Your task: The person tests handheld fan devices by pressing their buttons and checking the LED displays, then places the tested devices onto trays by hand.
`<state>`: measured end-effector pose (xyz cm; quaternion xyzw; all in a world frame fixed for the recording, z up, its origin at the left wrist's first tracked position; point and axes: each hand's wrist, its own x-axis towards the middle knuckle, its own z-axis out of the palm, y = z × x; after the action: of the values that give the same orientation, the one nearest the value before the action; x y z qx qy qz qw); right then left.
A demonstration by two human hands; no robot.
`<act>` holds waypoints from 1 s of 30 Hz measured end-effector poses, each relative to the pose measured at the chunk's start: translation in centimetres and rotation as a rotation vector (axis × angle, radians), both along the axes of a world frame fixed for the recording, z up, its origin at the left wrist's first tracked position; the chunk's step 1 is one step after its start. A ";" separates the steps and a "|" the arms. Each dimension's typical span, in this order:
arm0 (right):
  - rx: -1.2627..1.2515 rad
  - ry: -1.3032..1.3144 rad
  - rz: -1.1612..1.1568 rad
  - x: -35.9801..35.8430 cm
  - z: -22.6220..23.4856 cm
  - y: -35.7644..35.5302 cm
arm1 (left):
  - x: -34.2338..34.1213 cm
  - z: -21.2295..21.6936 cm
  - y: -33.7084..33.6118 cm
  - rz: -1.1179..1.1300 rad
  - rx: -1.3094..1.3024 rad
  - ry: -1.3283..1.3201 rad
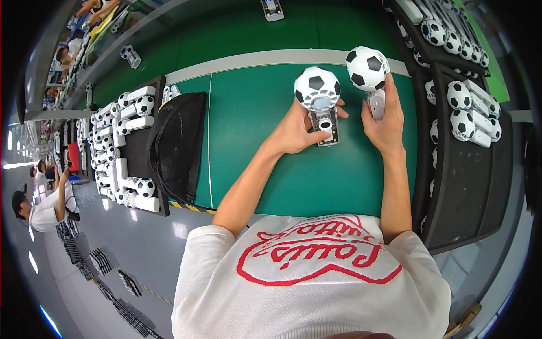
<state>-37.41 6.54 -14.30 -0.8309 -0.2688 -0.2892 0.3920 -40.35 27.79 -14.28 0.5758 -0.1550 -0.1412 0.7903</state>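
My left hand [296, 129] grips the handle of a hand-held device topped with a black-and-white football-shaped head [317, 86]; its handle front shows a round button and an open panel. My right hand [385, 117] holds a second one by its white handle, its football head [367, 67] raised a little higher and to the right. Both are held over the green table [254, 113], close together but apart.
A black tray [138, 141] on the left holds several finished football devices, with a black mesh bag [176, 144] beside it. Black trays [468, 147] on the right carry several more. Other people work at the far left [39, 209].
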 end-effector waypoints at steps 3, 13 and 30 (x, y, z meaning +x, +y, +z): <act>0.049 0.050 -0.060 -0.4 1.0 -0.1 | -0.3 0.3 -0.6 -0.020 0.025 0.031; 1.494 0.809 0.599 -8.1 8.0 -6.1 | 0.3 -2.7 -1.0 -0.096 -0.114 0.207; 0.727 0.670 -0.900 -5.7 7.8 -25.4 | 0.4 -2.0 -1.4 0.001 -0.298 0.316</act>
<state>-43.15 -18.88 -6.46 -0.7221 0.3547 -0.2228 0.5505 -39.99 26.42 -16.24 0.4236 -0.0482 -0.2048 0.8811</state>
